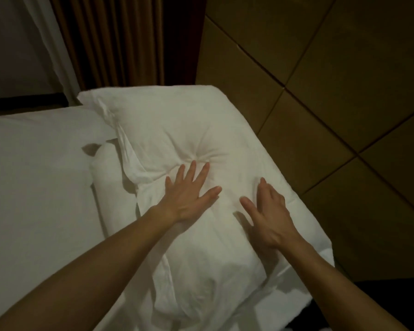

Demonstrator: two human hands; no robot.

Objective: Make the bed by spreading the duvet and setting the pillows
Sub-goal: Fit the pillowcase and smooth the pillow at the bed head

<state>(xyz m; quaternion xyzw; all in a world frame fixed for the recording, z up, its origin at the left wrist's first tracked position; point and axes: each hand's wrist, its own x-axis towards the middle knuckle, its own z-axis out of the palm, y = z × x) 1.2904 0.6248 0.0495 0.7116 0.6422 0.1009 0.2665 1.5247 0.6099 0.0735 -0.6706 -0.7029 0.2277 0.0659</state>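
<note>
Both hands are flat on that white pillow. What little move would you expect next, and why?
Probably a sweep outward. The left hand and right hand lie flat on the pillow, where creases bunch at the left fingertips and the case hangs loose along its left edge, so smoothing seems likely.

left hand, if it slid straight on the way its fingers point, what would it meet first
The left hand, flat on the pillow, points up and right. It would first meet the dimple at its fingertips, then more pillow; the padded wall panel lies beyond.
</note>
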